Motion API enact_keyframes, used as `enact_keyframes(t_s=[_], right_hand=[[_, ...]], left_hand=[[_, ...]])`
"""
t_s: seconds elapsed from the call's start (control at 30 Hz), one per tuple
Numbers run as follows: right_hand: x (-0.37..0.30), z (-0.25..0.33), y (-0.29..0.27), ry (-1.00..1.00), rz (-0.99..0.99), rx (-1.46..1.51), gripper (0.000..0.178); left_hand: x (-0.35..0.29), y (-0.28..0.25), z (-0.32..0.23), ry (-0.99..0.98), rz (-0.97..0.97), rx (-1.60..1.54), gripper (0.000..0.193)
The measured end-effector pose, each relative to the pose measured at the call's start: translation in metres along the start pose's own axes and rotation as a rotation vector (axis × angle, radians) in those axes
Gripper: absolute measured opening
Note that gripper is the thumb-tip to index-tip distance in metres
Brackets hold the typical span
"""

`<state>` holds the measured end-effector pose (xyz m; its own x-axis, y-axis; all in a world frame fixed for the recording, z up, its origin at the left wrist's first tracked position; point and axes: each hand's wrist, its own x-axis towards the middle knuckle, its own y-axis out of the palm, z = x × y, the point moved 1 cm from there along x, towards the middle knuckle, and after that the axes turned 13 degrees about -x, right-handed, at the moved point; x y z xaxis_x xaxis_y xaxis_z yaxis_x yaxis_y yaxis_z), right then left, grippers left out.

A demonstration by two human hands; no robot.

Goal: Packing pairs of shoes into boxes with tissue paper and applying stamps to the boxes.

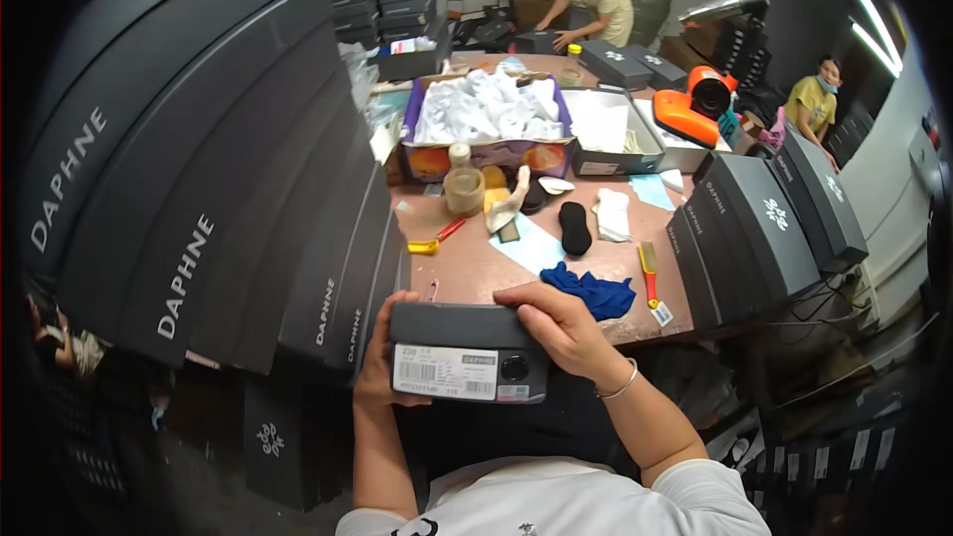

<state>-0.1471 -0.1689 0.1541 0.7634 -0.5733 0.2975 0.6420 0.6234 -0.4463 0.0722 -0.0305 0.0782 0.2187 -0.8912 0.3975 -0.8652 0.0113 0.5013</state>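
Note:
Between both hands I hold a dark grey shoebox (447,328), its lid on and its short end with a white label (437,373) turned toward me. My left hand (382,362) grips the box's left side, fingers partly under it. On the far right edge of the lid rests my right hand (556,328), its fingers hooked over the top. Just beyond the box on the table lie a crumpled blue cloth (593,291), a yellow-and-red handled brush (650,278), a black sponge-like pad (574,228) and a red-and-yellow tool (437,238).
Tall stacks of dark shoeboxes (199,189) rise at left; more boxes (754,228) stand at right. Across the table sit a purple carton of white paper (486,119), a liquid bottle (464,184) and an orange device (690,109). Two people (601,5) are farther back.

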Motion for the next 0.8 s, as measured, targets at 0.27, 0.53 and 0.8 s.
enact_keyframes(t_s=[0.27, 0.53, 0.8], right_hand=[[0.031, -0.031, -0.033, 0.155, -0.253, 0.74, 0.072], [-0.004, 0.009, -0.015, -0.171, -0.117, -0.064, 0.062], [-0.012, -0.003, 0.004, -0.127, -0.146, -0.094, 0.051]], left_hand=[[0.007, 0.0, 0.001, -0.015, -0.044, 0.013, 0.134], [0.006, -0.005, 0.003, 0.015, -0.054, 0.032, 0.134], [0.009, -0.009, 0.009, 0.036, -0.06, 0.06, 0.141]])
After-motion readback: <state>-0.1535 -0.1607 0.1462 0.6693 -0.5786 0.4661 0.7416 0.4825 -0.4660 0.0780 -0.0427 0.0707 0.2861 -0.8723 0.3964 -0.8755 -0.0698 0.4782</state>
